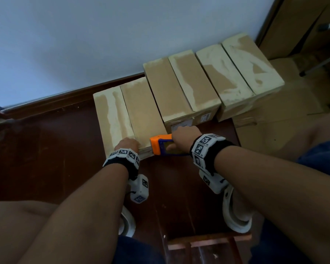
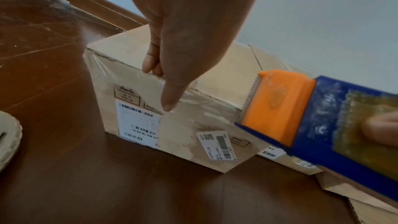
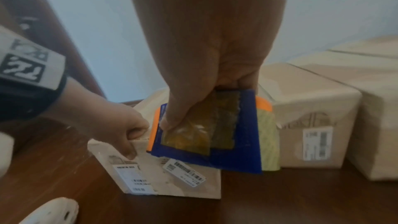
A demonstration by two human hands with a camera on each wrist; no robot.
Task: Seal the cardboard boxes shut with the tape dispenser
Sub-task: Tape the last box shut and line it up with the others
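Note:
The nearest cardboard box [image 1: 126, 115] stands on the dark wooden floor, with clear tape over its near top edge. My left hand [image 1: 129, 144] grips that edge: its fingers curl on the top and the thumb [image 2: 170, 101] presses down on the taped front face [image 2: 133, 125]. My right hand [image 1: 185, 136] grips the blue and orange tape dispenser [image 1: 164, 145] just right of the left hand. The dispenser's toothed orange end [image 2: 277, 108] points at the box's front right corner. In the right wrist view the thumb lies across the dispenser's blue side [image 3: 237, 142].
Two more cardboard boxes [image 1: 181, 88] [image 1: 242, 67] line the wall to the right. Flat cardboard [image 1: 274, 115] lies beyond them by a door. My white shoes [image 1: 236, 212] [image 1: 127, 223] are on the floor below my arms, and a wooden frame [image 1: 208, 242] is at the bottom.

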